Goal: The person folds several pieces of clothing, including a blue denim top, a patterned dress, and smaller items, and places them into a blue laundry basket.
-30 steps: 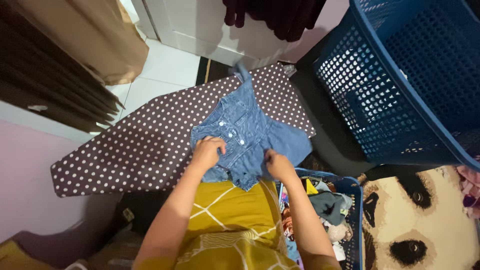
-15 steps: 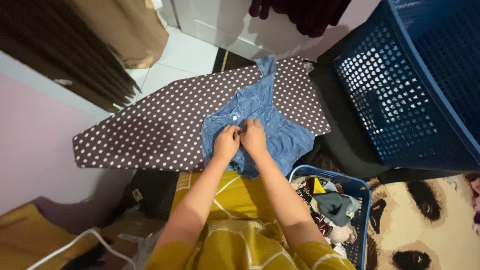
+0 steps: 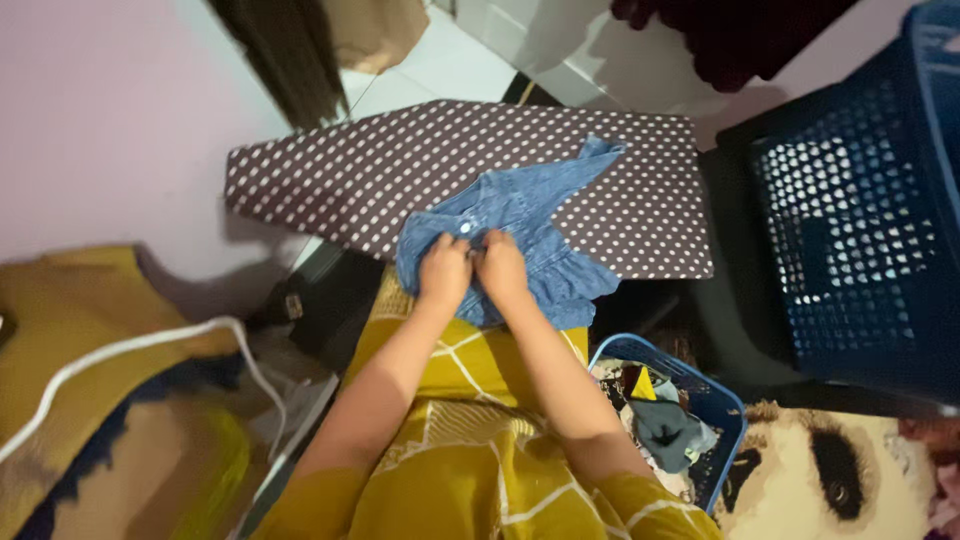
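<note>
1. Head view, looking down: left hand point(image 3: 443, 272) and right hand point(image 3: 501, 268) side by side, touching each other, both pressed on a small blue denim garment with white snap buttons point(image 3: 520, 235).
2. Fingers of both hands curled shut, pinching the denim near the button placket; one white button visible just above the left knuckles.
3. Denim garment lay on the near edge of a brown ironing board cover with white polka dots point(image 3: 400, 170), one sleeve or strap stretched up and to the right across the board, ruffled hem hanging off the near edge over a mustard-yellow patterned lap point(image 3: 470, 400).
4. Small blue plastic basket point(image 3: 722, 400) stood on the floor just right of the right forearm, filled with mixed crumpled clothes, among them a grey-teal piece point(image 3: 665, 432) and bits of yellow and dark fabric.
5. Large dark blue perforated laundry basket point(image 3: 850, 240) stood at the right, beyond the board's end; through the holes, contents too dim to tell.
6. Cream rug with a black panda-like pattern point(image 3: 830, 480) lay under the small basket's right side.
7. Yellow cloth with a white cord point(image 3: 110, 350) lay at the lower left, well apart from the hands.
</note>
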